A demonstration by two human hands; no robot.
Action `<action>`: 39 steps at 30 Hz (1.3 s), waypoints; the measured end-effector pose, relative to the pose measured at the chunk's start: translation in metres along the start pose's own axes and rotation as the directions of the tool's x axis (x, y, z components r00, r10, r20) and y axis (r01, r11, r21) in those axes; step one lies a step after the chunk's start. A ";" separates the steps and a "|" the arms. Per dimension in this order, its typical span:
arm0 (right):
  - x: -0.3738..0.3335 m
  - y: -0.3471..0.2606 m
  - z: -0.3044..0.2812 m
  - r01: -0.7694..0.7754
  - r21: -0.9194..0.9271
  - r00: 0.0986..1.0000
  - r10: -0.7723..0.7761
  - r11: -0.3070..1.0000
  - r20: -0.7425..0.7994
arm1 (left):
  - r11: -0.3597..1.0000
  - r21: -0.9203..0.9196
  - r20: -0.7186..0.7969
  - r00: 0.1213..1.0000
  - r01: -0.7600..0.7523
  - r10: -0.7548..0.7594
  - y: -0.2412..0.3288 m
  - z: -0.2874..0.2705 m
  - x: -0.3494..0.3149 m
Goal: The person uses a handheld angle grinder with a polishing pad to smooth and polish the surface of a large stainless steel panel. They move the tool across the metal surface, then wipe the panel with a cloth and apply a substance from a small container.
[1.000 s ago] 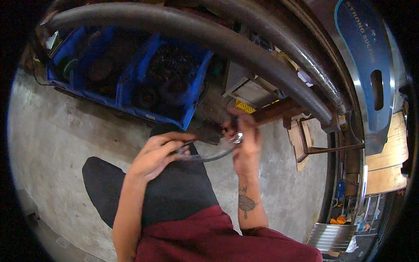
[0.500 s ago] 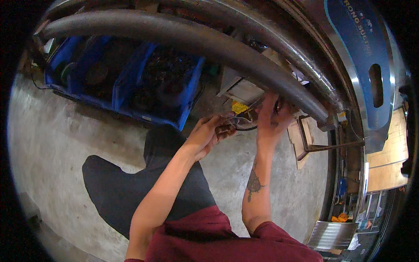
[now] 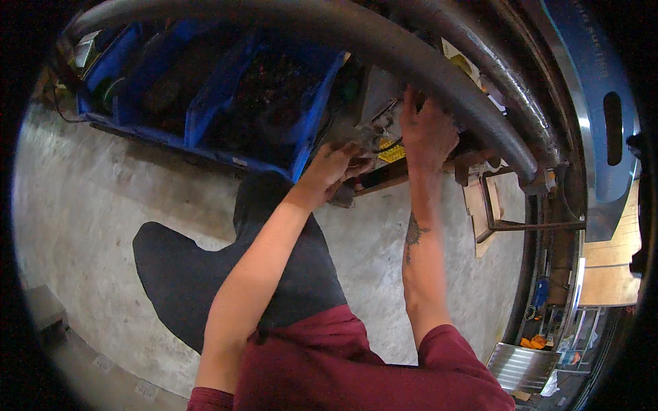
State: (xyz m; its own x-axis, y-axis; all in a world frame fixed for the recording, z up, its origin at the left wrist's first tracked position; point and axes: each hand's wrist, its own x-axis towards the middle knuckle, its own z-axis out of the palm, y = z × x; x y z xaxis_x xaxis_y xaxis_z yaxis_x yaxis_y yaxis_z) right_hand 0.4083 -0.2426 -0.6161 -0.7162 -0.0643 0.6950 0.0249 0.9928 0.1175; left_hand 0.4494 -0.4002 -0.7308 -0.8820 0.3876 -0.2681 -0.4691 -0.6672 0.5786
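Both hands raised under a thick grey pipe (image 3: 384,51). Left hand (image 3: 336,164) half curled, fingers bent around a small dark part (image 3: 362,166) just beside a yellow label (image 3: 392,153); exact grip hard to make out, and kind of part too blurred to tell. Right hand (image 3: 426,130) higher up, fingers spread and pressed flat against a grey metal box (image 3: 377,103) tucked below the pipe; palm hidden, so nothing seen held in it. Hands near each other, not touching. Blue plastic bins (image 3: 205,89) to the left, filled with dark metal bits, sitting on a concrete floor (image 3: 82,226). Black trouser leg (image 3: 205,274) stretched across that floor, dark red sleeves (image 3: 329,363) at the lower edge. Brown wooden plank (image 3: 418,168) under the box, rusty metal frame (image 3: 528,222) off to the right.
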 end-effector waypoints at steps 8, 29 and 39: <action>-0.129 -0.026 -0.035 -0.237 0.413 0.948 0.117 0.879 0.296 | 0.967 0.180 -0.069 0.979 -0.177 0.192 0.059 -0.096 -0.063; -0.234 0.125 0.238 0.576 0.154 0.290 -0.377 0.802 0.880 | 0.895 0.341 -0.281 0.877 -0.287 0.389 0.090 -0.212 -0.272; -0.203 0.061 0.165 0.590 0.148 0.277 -0.371 0.793 0.886 | 0.882 0.380 -0.327 0.852 -0.278 0.409 0.121 -0.186 -0.291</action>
State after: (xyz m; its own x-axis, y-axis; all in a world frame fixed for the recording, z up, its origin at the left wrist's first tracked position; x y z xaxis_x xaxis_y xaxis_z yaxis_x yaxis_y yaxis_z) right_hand 0.4402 -0.1522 -0.8671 -0.8258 -0.2960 -0.4801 -0.5061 0.7647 0.3989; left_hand 0.6409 -0.7124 -0.7259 -0.9580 -0.1506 -0.2439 -0.1519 -0.4549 0.8775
